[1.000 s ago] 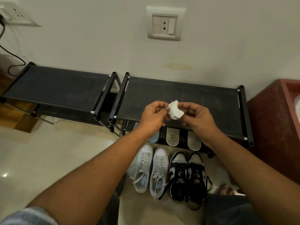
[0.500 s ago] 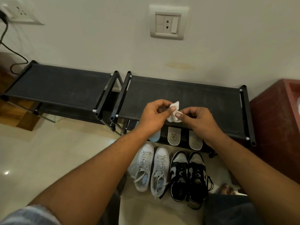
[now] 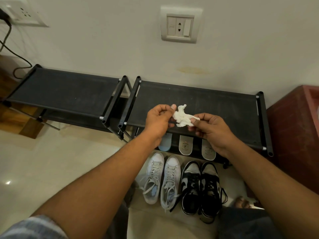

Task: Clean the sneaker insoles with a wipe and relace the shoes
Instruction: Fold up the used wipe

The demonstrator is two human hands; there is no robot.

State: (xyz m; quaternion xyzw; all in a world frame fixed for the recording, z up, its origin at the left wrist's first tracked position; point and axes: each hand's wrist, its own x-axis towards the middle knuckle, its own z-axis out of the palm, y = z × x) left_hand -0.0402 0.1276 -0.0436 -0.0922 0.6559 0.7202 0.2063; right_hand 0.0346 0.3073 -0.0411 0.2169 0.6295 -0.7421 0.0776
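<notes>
A crumpled white wipe (image 3: 183, 118) hangs stretched between both hands above the right black shoe rack (image 3: 215, 107). My left hand (image 3: 159, 120) pinches its left end and my right hand (image 3: 211, 129) pinches its right end. On the floor below stand a pair of white sneakers (image 3: 162, 178) with loose grey laces and a pair of black-and-white sneakers (image 3: 201, 185) with loose black laces. Three insoles lean on the rack's lower shelf: a light blue one (image 3: 165, 144) partly behind my left wrist, and two grey ones (image 3: 185, 146) (image 3: 208, 151).
A second black shoe rack (image 3: 63, 92) stands to the left against the wall. A dark red cabinet (image 3: 296, 135) is at the right. A wall socket (image 3: 180, 25) sits above, and a black cable (image 3: 10, 49) hangs at far left. Pale tiled floor (image 3: 51, 161) spreads left.
The hands have moved apart, pulling the balled wipe out into a longer strip between them. The view has shifted slightly.
</notes>
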